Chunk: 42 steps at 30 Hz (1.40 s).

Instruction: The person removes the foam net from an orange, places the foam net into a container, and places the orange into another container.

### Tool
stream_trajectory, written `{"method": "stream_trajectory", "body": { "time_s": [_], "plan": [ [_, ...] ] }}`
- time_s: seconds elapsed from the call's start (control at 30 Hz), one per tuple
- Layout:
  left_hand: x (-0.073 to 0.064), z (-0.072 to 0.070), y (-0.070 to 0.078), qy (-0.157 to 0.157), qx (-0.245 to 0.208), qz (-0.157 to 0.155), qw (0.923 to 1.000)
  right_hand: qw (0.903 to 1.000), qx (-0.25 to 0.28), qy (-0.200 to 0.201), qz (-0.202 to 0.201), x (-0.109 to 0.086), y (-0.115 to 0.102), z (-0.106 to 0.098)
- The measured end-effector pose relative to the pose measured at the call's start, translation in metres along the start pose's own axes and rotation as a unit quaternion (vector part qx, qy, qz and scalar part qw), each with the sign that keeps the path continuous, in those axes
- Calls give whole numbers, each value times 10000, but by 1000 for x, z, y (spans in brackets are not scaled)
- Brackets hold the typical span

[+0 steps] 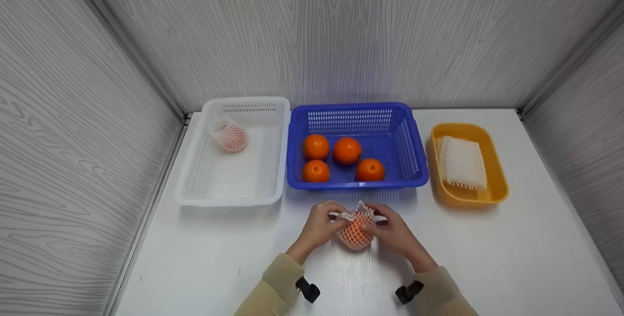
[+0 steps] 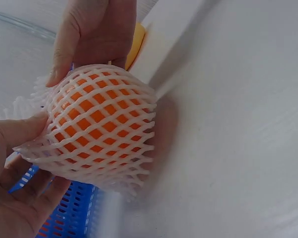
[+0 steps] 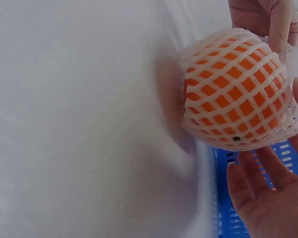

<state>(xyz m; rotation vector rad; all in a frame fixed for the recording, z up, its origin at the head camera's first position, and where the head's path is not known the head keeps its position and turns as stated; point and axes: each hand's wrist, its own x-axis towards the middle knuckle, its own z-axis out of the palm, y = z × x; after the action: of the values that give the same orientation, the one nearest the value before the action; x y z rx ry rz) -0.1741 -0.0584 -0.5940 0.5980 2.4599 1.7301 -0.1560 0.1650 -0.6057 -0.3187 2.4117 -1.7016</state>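
"Saw what?"
"Saw a bright, round orange (image 2: 110, 110), sleeved in white foam netting (image 2: 103, 130)."
"Stretched tight?"
"Stretched open round the middle, ended in ragged edges."
"Held where?"
"Held between left grip (image 1: 319, 222) and right grip (image 1: 396, 233), over the desk (image 1: 512, 247)."

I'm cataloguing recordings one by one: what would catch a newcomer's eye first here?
First, the orange in its white foam net, held by the left hand and right hand in front of the blue basket. Next, four bare oranges inside that basket, vivid against the blue. Then the yellow tub on the right, holding flat white foam netting.
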Motion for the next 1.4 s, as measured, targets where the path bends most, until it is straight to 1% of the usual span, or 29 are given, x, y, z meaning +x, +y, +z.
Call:
{"method": "stream_trajectory", "body": {
  "time_s": [0.07, 0.13, 0.23, 0.33, 0.43, 0.53, 0.6, 0.63, 0.7, 0.8, 0.9, 0.97, 1.03, 1.1, 1.17, 1.2, 1.27, 1.33, 1.4],
  "plan": [
    [0, 0, 0, 114, -74, -15, 9999, 9999, 57, -76, 125, 1, 0, -1],
    [0, 1, 0, 200, -155, -29, 9997, 9997, 143, -26, 193, 3, -1, -1],
    [0, 1, 0, 214, -266, -41, 9994, 9993, 200, 257, 195, 5, -4, -1],
    [1, 1, -1, 45, -207, -141, 9997, 9983, 13, 574, 39, 7, -9, 2],
    [1, -1, 0, -258, 56, -307, 9992, 9968, -209, 744, -185, 5, -23, 5],
    [1, -2, 0, -495, 272, -462, 9973, 9969, -252, 671, -314, 2, -39, 7],
    [2, -3, 0, -517, 302, -504, 9969, 9982, -185, 490, -301, 0, -48, 5],
    [2, -3, -1, -490, 281, -514, 9971, 9988, -146, 390, -256, 0, -48, 4],
    [3, -2, -1, -396, 215, -487, 9978, 9998, -35, 149, -137, -1, -47, 2],
    [5, -2, 0, -228, 93, -440, 9987, 9998, 161, -81, 44, 0, -33, -1],
    [6, -1, 3, -118, 79, -403, 9991, 9998, 128, -114, 140, 2, -15, -2],
    [6, 0, 4, -85, 74, -371, 9992, 9999, 4, 27, 116, 4, -7, -3],
    [7, 1, 5, -118, 83, -314, 9994, 9997, -98, 194, 123, 6, -4, -3],
    [8, 1, 6, -223, 64, -291, 9993, 9992, -77, 378, 70, 7, -4, -3],
    [7, 0, 6, -389, 88, -383, 9985, 9987, -73, 485, 145, 6, -18, -3],
    [7, -1, 6, -473, 107, -444, 9978, 9985, -86, 508, 178, 6, -19, -3],
    [6, -2, 4, -595, 176, -563, 9965, 9985, -107, 494, 219, 6, -20, -3],
    [5, -3, 1, -635, 243, -605, 9959, 9991, -77, 368, 210, 6, -20, -3],
    [4, -3, -1, -584, 267, -544, 9965, 9997, 46, 209, 85, 9, -7, -4]
  ]
}}
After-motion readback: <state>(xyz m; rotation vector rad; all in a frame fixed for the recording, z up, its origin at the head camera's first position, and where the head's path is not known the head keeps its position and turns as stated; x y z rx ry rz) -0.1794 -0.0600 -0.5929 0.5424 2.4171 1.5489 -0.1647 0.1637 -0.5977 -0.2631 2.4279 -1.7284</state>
